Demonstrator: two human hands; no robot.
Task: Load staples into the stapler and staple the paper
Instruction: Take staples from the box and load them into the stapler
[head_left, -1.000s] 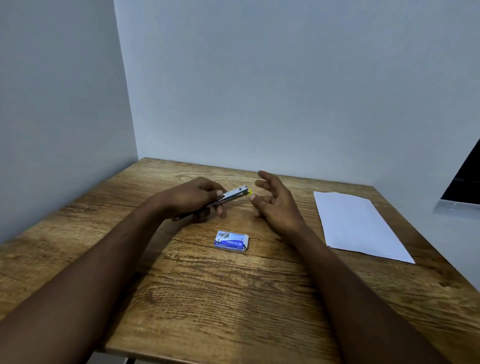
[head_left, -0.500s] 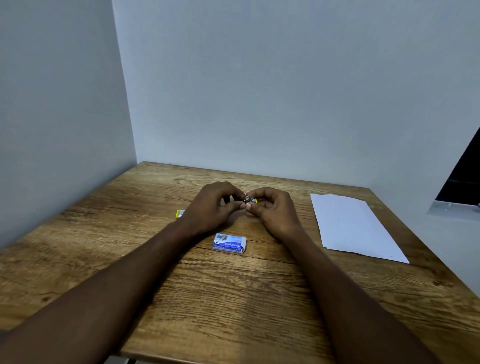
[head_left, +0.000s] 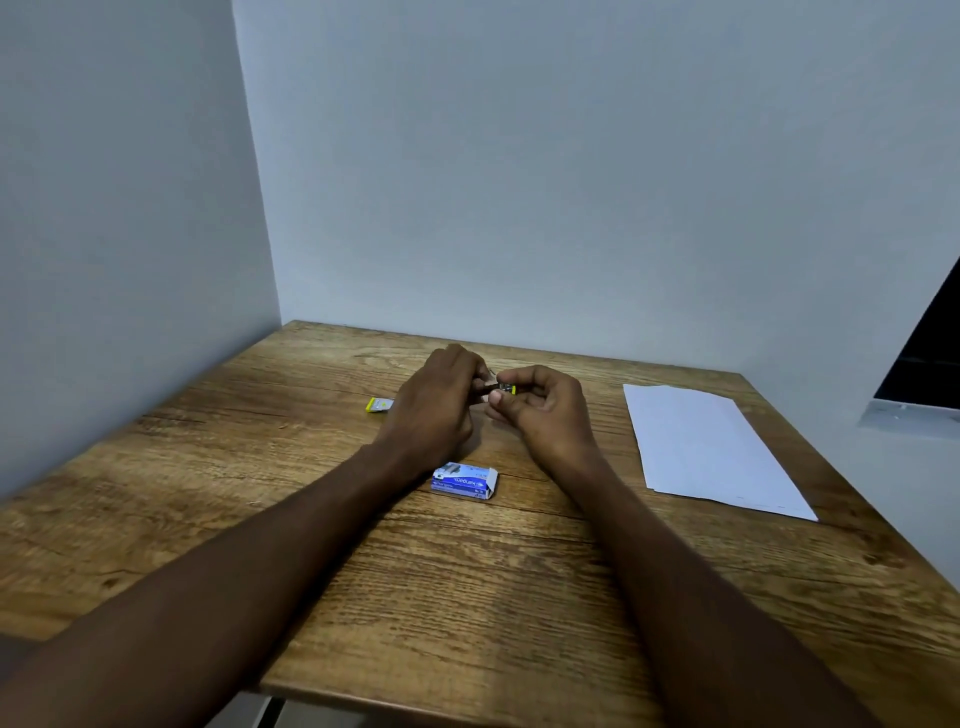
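Where the two bare forearms rise from the lower corners of the frame, they cross the wooden table (head_left: 467, 597) and converge near its middle. Between the wrists, a little nearer the viewer than the hands, a small blue and white staple box (head_left: 464, 481) lies flat on the wood with its right end flap open.

Just beyond it, the left hand (head_left: 436, 405) is curled shut, back of the hand upward, its fingers wrapped around the stapler (head_left: 500, 386), of which only a short metallic tip with a spot of yellow shows between the two hands. The right hand (head_left: 545, 410) faces it, fingers bent inward, thumb and forefinger pinched on that exposed tip. Whether a strip of staples is held there cannot be told.

Left of the left hand, a small yellow-edged piece (head_left: 379, 405) rests on the table. At the right of the frame, well apart from the hands, white paper (head_left: 711, 447) lies flat, reaching toward the far edge by the pale wall.
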